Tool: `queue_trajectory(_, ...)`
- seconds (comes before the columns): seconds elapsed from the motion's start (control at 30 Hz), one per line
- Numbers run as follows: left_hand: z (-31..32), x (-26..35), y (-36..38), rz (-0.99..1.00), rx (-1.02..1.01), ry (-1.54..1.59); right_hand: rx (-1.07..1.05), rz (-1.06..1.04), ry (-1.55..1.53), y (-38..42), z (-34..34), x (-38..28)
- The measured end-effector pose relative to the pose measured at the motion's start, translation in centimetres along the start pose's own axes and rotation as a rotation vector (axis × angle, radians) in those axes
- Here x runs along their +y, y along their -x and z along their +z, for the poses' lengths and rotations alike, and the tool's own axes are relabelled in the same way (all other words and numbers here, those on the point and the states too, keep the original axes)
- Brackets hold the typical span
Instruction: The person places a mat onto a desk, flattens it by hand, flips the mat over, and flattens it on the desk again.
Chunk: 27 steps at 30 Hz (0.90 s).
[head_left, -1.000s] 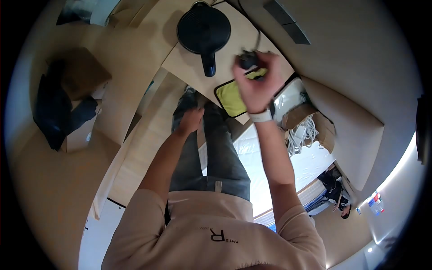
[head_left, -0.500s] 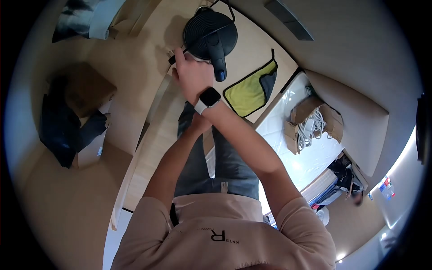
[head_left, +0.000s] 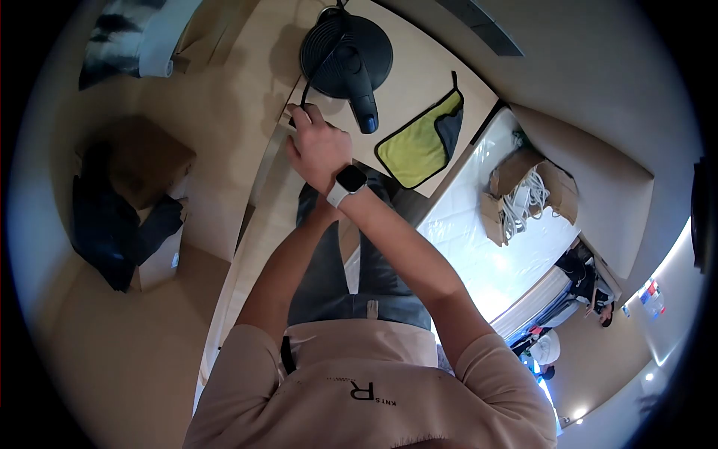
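Observation:
My right hand (head_left: 320,146), with a watch on its wrist, reaches across to the table edge. Its fingers are closed around a small black plug (head_left: 292,121) on a dark cord. The cord runs up to a round black kettle-like appliance (head_left: 345,56), whose handle points down towards me. My left forearm (head_left: 295,258) passes under the right wrist, which hides the left hand and anything it may hold. A yellow-green and grey cloth (head_left: 419,150) with black edging lies right of the appliance, one corner folded over.
On the right, a cardboard box (head_left: 562,193) of white cables stands on a plastic-covered surface (head_left: 467,258). At left, another open box (head_left: 161,262) holds black material (head_left: 112,224). People (head_left: 591,295) are in the background at lower right.
My right hand has moved slightly down, bringing the plug to the table edge. The view has shifted a little. The appliance and cloth stay in place on the table.

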<state>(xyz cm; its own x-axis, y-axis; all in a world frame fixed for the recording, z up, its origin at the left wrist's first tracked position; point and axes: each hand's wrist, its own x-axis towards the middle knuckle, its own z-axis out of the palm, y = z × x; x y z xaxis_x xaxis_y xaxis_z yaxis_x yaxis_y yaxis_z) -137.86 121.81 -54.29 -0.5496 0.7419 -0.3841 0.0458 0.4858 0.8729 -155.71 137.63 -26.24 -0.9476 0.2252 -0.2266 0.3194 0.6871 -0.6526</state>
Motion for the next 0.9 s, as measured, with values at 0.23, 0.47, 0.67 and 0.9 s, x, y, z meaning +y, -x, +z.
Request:
queue_trajectory(0.23,-3.5,3.4,-0.8,0.019,0.062,-0.011,0.036,-0.002,-0.150,1.7,-2.8,0.5)
queue_trajectory(0.47,-7.2,12.3,-2.7,-0.095,-0.334,-0.389,0.231,-0.167,-0.223,7.6,-4.5,10.0)
queue_trajectory(0.67,-5.1,15.7,-7.4,0.382,-0.329,-0.652,0.434,0.319,-0.116,9.8,-1.8,22.9)
queue_trajectory(0.9,0.1,17.1,-16.0,0.499,-0.305,-0.804,0.419,0.433,0.021,7.9,0.4,31.1)
